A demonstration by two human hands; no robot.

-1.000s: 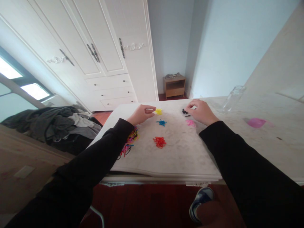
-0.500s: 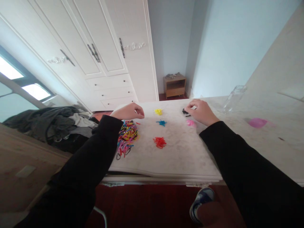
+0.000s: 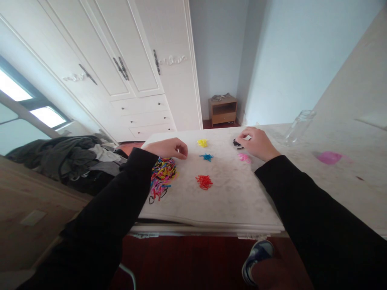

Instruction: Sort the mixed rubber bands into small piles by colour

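Note:
A mixed heap of small coloured rubber bands (image 3: pixel 163 173) lies at the table's left edge. Just above its right side, my left hand (image 3: pixel 173 148) is closed, thumb and fingertips together; whatever they pinch is hidden. My right hand (image 3: pixel 256 143) is curled into a pinch at the small black pile (image 3: pixel 236 143), its fingertips at the bands; I cannot make out anything between them. Beneath that hand sits a pink pile (image 3: pixel 244 158). Separate piles of yellow bands (image 3: pixel 202 143), blue bands (image 3: pixel 207 157) and red bands (image 3: pixel 204 182) lie between my hands.
A clear glass bottle (image 3: pixel 300 127) stands at the right of the pale table (image 3: pixel 238 201), with a pink translucent item (image 3: pixel 329 157) nearer me. Dark clothes (image 3: pixel 69 161) are heaped on the left. A white wardrobe (image 3: pixel 178 92) and a small wooden cabinet (image 3: pixel 223 110) stand beyond.
My left hand has moved slightly right and down, and its fingers have drawn together. The loose red band beside the heap no longer shows. My right hand stays at the black pile.

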